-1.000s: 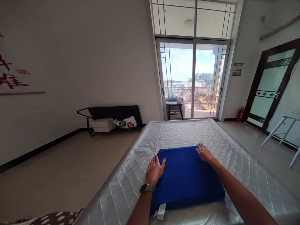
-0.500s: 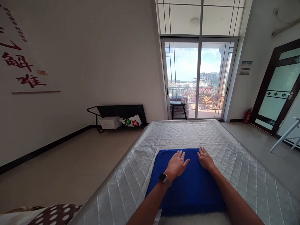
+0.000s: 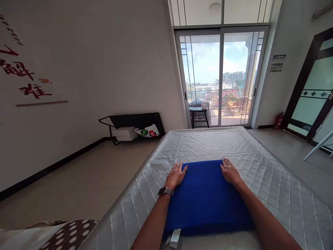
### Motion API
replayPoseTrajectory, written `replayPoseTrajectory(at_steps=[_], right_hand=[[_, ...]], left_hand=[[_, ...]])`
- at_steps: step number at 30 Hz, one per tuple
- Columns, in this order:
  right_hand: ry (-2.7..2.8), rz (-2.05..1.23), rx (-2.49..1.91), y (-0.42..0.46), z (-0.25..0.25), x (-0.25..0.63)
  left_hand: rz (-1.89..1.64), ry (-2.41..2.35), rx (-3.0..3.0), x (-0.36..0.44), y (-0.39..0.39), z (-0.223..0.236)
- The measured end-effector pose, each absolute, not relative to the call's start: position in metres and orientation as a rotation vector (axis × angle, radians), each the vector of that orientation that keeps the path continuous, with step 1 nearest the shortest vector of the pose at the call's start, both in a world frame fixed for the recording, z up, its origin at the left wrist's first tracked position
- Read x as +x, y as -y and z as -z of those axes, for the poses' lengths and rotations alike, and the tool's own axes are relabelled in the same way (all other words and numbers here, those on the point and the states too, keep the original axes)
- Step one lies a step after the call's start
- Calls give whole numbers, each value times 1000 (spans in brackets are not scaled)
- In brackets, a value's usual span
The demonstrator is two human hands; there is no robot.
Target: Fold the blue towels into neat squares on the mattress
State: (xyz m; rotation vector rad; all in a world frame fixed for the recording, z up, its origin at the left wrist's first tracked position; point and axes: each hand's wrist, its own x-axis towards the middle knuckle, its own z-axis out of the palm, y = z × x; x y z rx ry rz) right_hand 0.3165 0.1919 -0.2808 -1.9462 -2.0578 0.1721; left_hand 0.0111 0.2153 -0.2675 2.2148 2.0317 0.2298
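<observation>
A folded blue cloth [image 3: 205,198] lies as a thick, flat rectangle on the silver quilted mattress [image 3: 145,187]. My left hand [image 3: 176,174] rests flat on its far left corner, fingers stretched forward and thumb out to the side. On that wrist is a watch [image 3: 165,191]. At the far right corner, my right hand [image 3: 230,171] lies flat with its fingers extended. Neither hand grips anything. White tags [image 3: 175,237] stick out at the cloth's near left edge.
A brown polka-dot fabric [image 3: 70,234] lies at the lower left. By the wall stands a low black rack [image 3: 135,121] with white boxes [image 3: 125,134] on it. Beyond the mattress are sliding glass doors [image 3: 220,76] and a stool [image 3: 199,111]; a fire extinguisher [image 3: 279,121] stands right.
My left hand has slid left from the middle of the cloth to its far left corner. My right hand stays near the right corner. The tags now show, and the view has shifted slightly.
</observation>
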Motion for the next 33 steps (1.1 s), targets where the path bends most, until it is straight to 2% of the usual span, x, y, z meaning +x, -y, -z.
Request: replayPoseTrajectory(at_steps=[23, 30, 33], right_hand=[[2035, -263, -1953, -178, 275, 320], [2001, -273, -1941, -175, 272, 314], [1972, -324, -1949, -173, 270, 311]], left_hand=[[-493, -1918, 2137, -5, -225, 286], [-476, -1967, 2170, -11, -221, 262], [-489, -1906, 2309, 14, -214, 249]])
